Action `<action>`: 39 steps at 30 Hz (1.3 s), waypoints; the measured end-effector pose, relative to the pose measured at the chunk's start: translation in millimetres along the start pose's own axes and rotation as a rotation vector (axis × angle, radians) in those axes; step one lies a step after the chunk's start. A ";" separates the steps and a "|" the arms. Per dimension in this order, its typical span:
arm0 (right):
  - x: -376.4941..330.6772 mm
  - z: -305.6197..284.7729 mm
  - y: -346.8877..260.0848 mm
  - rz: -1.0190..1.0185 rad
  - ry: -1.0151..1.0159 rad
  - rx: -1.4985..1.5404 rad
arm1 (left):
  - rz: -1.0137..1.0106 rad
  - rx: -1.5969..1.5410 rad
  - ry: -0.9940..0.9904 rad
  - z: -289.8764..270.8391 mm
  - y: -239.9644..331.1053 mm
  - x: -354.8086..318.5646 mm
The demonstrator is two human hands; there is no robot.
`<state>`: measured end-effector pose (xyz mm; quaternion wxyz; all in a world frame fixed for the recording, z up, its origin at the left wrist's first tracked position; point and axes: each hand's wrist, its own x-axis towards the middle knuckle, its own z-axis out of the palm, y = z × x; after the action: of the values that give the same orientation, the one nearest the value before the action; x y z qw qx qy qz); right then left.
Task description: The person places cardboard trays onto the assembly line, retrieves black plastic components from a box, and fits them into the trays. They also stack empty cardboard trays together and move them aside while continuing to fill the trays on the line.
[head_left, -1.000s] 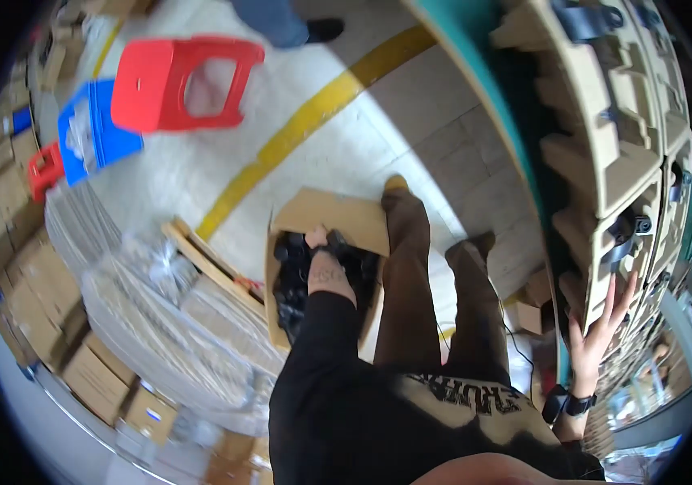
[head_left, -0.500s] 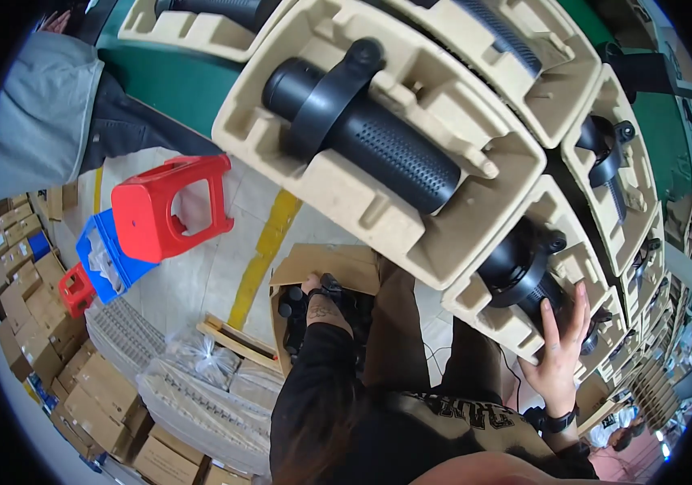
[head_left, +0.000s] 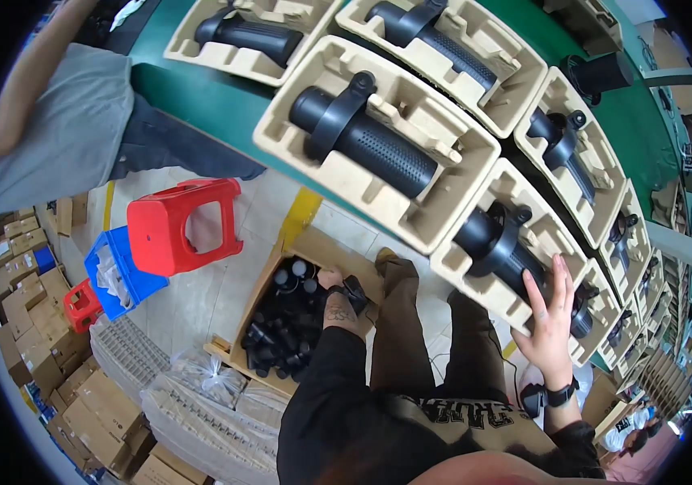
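Observation:
My right hand [head_left: 550, 319] rests with outstretched fingers on the near edge of a beige moulded tray [head_left: 475, 279], against a black cylinder [head_left: 516, 263] with a ring collar lying in it. Down to the left, my left hand [head_left: 330, 279] reaches to an open cardboard box [head_left: 347, 257] full of black cylindrical parts [head_left: 277, 331]. Its fingers are mostly hidden, so I cannot tell whether it holds anything. A black object [head_left: 355, 294] shows at that wrist. Just ahead, a larger-looking tray [head_left: 277, 133] carries a black perforated cylinder [head_left: 386, 152] with a collar.
More trays with similar black cylinders line the green table [head_left: 200, 105]. A red plastic stool [head_left: 156, 234] stands on a blue crate [head_left: 111, 279] at left. Another person's grey shirt [head_left: 79, 121] shows beyond. Stacked cartons [head_left: 99, 404] and plastic-wrapped trays [head_left: 192, 412] fill the lower left.
The view has shifted, bringing more of the parts box and table trays into sight. My left hand has come to the box's right side. My right hand stays at its tray.

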<state>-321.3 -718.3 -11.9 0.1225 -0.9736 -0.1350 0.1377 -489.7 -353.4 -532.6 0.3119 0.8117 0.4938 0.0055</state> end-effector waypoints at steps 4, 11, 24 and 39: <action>-9.0 -11.5 -5.2 -0.018 0.069 0.005 | 0.176 -0.278 -0.365 -44.2 25.6 -29.4; -26.8 -13.1 8.7 -0.087 0.074 0.074 | -0.071 -0.751 -1.032 -147.2 140.2 -125.0; -53.6 -5.9 56.5 -0.235 0.042 0.251 | 0.381 -0.677 -0.962 -302.5 453.3 -258.5; -129.1 -24.2 162.3 0.059 0.413 0.265 | 1.342 0.238 -0.143 -208.3 489.1 -294.4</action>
<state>-396.3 -913.0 -3.8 0.2700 -0.9600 -0.0591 -0.0442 -316.1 -641.4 -26.5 0.1813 0.9692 -0.1405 0.0897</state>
